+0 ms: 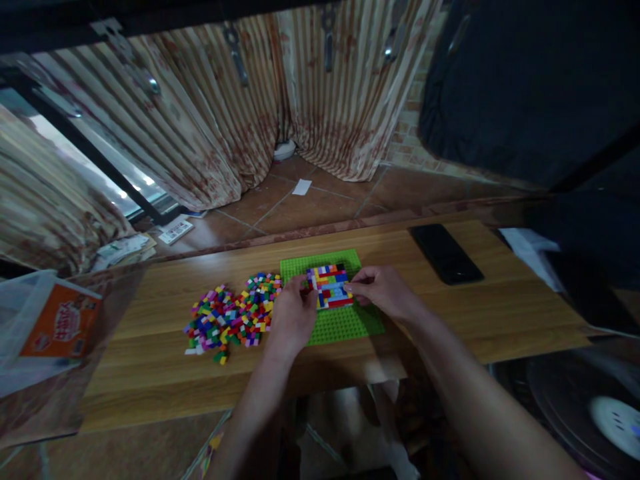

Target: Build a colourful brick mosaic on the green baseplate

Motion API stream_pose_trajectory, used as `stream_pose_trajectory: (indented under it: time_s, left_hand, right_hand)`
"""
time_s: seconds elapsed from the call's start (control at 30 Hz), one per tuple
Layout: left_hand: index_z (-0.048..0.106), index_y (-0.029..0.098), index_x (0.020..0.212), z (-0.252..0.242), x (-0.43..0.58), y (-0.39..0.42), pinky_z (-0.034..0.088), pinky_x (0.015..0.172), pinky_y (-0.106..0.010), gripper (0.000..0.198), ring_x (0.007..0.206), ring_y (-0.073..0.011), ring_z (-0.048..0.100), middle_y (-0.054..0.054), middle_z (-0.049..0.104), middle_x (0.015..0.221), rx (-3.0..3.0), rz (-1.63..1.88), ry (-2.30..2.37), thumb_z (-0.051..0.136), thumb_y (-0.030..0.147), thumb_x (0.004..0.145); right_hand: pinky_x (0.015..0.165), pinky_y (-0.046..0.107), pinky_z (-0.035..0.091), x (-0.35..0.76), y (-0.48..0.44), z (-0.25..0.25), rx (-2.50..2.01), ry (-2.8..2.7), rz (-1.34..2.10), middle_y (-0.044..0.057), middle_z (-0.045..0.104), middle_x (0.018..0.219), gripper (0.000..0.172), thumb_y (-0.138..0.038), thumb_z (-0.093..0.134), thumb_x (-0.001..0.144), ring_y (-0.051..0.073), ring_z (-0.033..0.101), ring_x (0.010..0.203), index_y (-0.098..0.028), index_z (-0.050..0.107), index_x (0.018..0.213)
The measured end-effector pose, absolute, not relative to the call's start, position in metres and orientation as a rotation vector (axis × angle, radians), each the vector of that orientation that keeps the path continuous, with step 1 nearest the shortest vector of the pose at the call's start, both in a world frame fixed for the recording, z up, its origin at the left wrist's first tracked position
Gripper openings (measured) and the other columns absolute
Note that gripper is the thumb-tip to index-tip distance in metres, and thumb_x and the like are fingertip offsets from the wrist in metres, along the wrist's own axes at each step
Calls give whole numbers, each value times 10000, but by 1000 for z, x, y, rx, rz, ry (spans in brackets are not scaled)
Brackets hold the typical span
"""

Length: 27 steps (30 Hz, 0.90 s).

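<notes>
A green studded baseplate lies on the wooden table, bearing a block of many-coloured toy bricks set close together in rows. My left hand is at the block's left side, its thumb and fingers drawn together and touching the bricks there. On the other side my right hand has thumb and forefinger pinched at the block's right edge; any small brick between them is too small to make out. Left of the baseplate is a heap of loose toy bricks, close to my left hand.
A black phone lies on the wooden table to the right. Beyond the table's left end stands a clear plastic box with an orange label. Striped curtains hang behind, above a tiled floor. Papers stick out at the right.
</notes>
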<state>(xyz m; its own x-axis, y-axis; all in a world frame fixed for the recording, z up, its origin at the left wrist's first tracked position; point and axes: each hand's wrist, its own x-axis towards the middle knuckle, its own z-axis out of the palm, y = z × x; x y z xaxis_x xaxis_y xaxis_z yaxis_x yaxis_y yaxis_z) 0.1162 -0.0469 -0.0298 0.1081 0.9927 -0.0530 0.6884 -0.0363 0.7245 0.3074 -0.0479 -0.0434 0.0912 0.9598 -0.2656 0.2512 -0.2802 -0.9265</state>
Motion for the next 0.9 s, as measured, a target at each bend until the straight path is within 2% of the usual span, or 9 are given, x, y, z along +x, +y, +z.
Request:
stream_pose_trajectory:
  time_s: [0.3,0.4,0.53,0.8,0.9]
  left_hand:
    - [606,117,1150,-31,115,-46,502,780,-293,320,850,-196,670,-110,715,958,1800,624,1662,541,218,854]
    - [611,118,1143,-32,113,-46,492,744,-289,312,807,-194,664,-103,710,912,1819,569,1656,497,251,884]
    - [612,133,1131,-33,114,-46,481,687,-276,302,737,-182,662,-91,706,863,1765,546,1668,451,261,910]
    - [612,163,1133,-39,120,-47,507,713,-270,310,675,-159,658,-57,708,803,1637,583,1587,399,238,921]
    - [614,165,1150,-36,120,-51,513,775,-274,322,744,-163,672,-59,717,837,1644,595,1573,404,207,910]
  right_hand:
    - [449,234,435,304,-52,-48,-1711,-1319,1105,-4,623,509,270,-425,740,686,124,571,441,-168,661,656]
    - [473,221,459,307,-56,-45,-1629,-1290,1208,11,656,578,320,-478,723,707,117,588,484,-163,671,682]
    - [467,220,484,313,-55,-40,-1623,-1023,1260,50,669,623,417,-550,577,820,114,586,496,-154,659,718]
    - [501,279,493,313,-44,-41,-1752,-1128,922,79,703,686,417,-535,510,857,161,618,527,-161,685,797]
    - [522,298,487,310,-45,-38,-1740,-1150,740,72,706,695,390,-533,526,846,183,633,558,-182,683,780]
